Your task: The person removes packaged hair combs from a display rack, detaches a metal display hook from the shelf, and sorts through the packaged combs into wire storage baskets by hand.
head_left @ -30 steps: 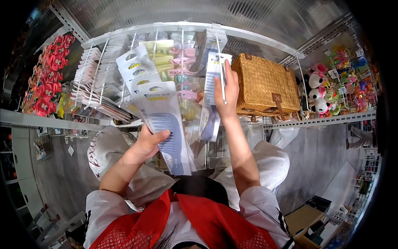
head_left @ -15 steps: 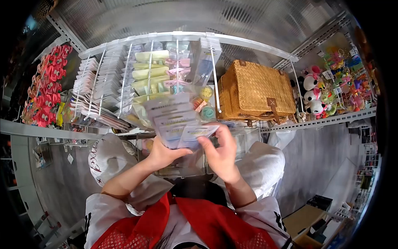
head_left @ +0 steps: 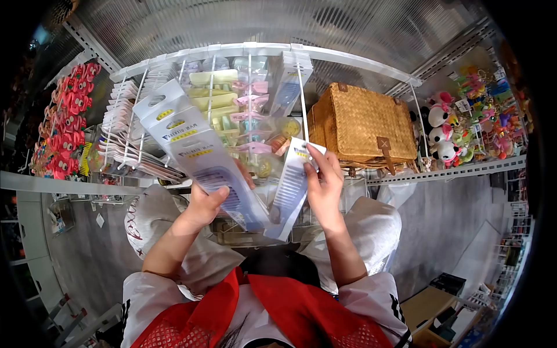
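Observation:
A fanned stack of packaged combs (head_left: 200, 156) is in my left hand (head_left: 208, 204), with the thumb over the front pack and a blue comb showing through it. My right hand (head_left: 325, 187) pinches the top of a packaged comb (head_left: 290, 188), which hangs slanted down and left, its lower end close to the stack. Beyond it, a metal peg (head_left: 303, 110) carries more comb packs (head_left: 288, 87) at its back. Hair clip packs in yellow (head_left: 213, 100) and pink (head_left: 253, 103) hang behind the stack.
A woven basket (head_left: 371, 124) stands right of the pegs. White card packs (head_left: 119, 116) and red-pink character items (head_left: 69, 124) hang at left. Plush toys (head_left: 444, 136) hang at right. A perforated shelf rail (head_left: 464, 166) runs along the front right.
My hands have moved apart from where they met at the pack tops. The stack now leans up and left in my left hand, and one pack is separate in my right hand.

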A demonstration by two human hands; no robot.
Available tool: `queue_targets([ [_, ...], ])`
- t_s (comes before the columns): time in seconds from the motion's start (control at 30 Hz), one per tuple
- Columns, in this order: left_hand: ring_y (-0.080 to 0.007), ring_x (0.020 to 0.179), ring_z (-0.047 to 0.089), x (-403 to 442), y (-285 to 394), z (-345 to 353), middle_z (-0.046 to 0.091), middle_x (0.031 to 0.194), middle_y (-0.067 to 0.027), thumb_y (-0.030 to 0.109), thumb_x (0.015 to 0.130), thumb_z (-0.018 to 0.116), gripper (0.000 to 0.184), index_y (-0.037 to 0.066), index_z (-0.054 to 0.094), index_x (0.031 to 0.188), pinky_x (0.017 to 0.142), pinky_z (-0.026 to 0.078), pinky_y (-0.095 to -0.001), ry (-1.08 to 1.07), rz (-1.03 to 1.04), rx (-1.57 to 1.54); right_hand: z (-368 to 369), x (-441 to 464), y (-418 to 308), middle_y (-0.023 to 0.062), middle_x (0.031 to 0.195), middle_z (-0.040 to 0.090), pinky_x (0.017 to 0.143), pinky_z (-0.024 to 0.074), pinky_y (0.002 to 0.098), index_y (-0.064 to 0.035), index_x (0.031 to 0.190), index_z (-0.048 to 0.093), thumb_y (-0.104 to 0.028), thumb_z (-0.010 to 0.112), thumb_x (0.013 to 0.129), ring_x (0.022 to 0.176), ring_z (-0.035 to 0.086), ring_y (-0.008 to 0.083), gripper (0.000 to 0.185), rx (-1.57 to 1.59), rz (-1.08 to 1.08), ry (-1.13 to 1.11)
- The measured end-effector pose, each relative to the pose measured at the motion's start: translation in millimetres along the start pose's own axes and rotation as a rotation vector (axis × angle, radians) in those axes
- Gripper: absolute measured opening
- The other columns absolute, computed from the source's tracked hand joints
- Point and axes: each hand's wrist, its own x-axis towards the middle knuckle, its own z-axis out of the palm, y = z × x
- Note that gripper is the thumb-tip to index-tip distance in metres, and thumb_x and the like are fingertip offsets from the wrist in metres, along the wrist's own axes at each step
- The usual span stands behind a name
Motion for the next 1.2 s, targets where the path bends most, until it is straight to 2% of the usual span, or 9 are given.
queue_targets([
  [0.1,-0.0229,0.082,0.057,-11,-10,-19,0.055,0.089,-0.0109,0.021,0.073,0.065,0.041,0.0,0.047,0.102,0.074,0.047,-0.0355,0.033,-0.164,0.219,16,31,17,0.0108,0.081,0.049,0.06,0.0407,0.0271,-0.0049,0.11,0.056,0.015,0.048,0.073,0.068,0.049,0.021,0.043,-0.023,-0.068,0.017],
  [0.17,-0.017,0.085,0.056,-14,-10,-16,0.057,0.092,-0.008,0.011,0.071,0.066,0.039,0.0,0.049,0.104,0.076,0.046,-0.0313,0.031,-0.217,0.193,33,63,39,0.0076,0.072,0.041,0.05,0.032,0.0246,-0.007,0.11,0.056,0.001,0.054,0.079,0.057,0.038,0.0148,0.032,-0.002,-0.185,0.074],
  [0.3,-0.0142,0.085,0.055,-13,-6,-6,0.058,0.093,-0.0062,0.005,0.068,0.069,0.042,0.0,0.05,0.106,0.077,0.045,-0.029,-0.002,-0.126,0.31,41,111,59,0.011,0.083,0.045,0.067,0.039,0.0262,-0.0096,0.117,0.051,0.005,0.047,0.08,0.074,0.045,0.0191,0.04,-0.057,-0.175,-0.054],
  [0.37,-0.0136,0.082,0.056,-11,-3,1,0.06,0.09,-0.0059,0.005,0.066,0.07,0.04,-0.001,0.053,0.102,0.075,0.045,-0.0283,0.024,-0.077,0.353,35,113,56,0.0125,0.107,0.048,0.08,0.0403,0.0289,-0.0057,0.112,0.054,0.002,0.044,0.082,0.095,0.049,0.0208,0.033,-0.114,-0.186,0.137],
  [0.5,-0.012,0.083,0.056,-10,2,6,0.061,0.091,-0.0066,0.006,0.065,0.073,0.039,-0.002,0.055,0.099,0.075,0.045,-0.0274,0.033,-0.089,0.42,-1,77,5,0.0114,0.095,0.055,0.072,0.0439,0.0265,0.0013,0.102,0.056,0.001,0.044,0.083,0.084,0.054,0.0179,0.022,-0.053,-0.271,0.326],
  [0.73,-0.011,0.084,0.057,-13,-12,16,0.062,0.092,-0.0073,0.009,0.065,0.073,0.04,-0.002,0.057,0.1,0.075,0.046,-0.027,0.062,-0.104,0.468,-24,22,-52,0.0141,0.086,0.059,0.066,0.0456,0.0306,0.0006,0.1,0.055,-0.006,0.059,0.075,0.079,0.058,0.0199,0.026,0.364,0.305,-0.536],
  [0.9,-0.0112,0.08,0.058,-16,-12,20,0.063,0.088,-0.0065,0.011,0.066,0.073,0.037,-0.002,0.058,0.097,0.074,0.046,-0.0266,0.028,-0.189,0.584,-23,21,-68,0.0103,0.068,0.058,0.054,0.0452,0.0286,0.0023,0.084,0.057,-0.009,0.063,0.075,0.057,0.057,0.0239,0.016,0.185,-0.142,-0.35],
  [1.1,-0.0113,0.077,0.057,-20,-10,0,0.061,0.086,-0.0049,0.02,0.07,0.072,0.037,-0.001,0.057,0.096,0.07,0.046,-0.0262,0.125,-0.139,0.43,-52,29,-26,0.0118,0.066,0.058,0.048,0.0422,0.0267,0.0019,0.079,0.058,-0.008,0.063,0.074,0.052,0.056,0.0211,0.012,0.377,0.294,-0.503],
  [1.2,-0.0119,0.078,0.055,-22,-19,-13,0.059,0.087,-0.0043,0.028,0.072,0.071,0.044,-0.001,0.053,0.099,0.071,0.045,-0.0256,0.16,-0.151,0.342,-47,34,-7,0.0112,0.062,0.059,0.048,0.0423,0.0262,0.0001,0.08,0.059,-0.008,0.063,0.074,0.051,0.056,0.0163,0.011,0.131,0.295,-0.479],
])
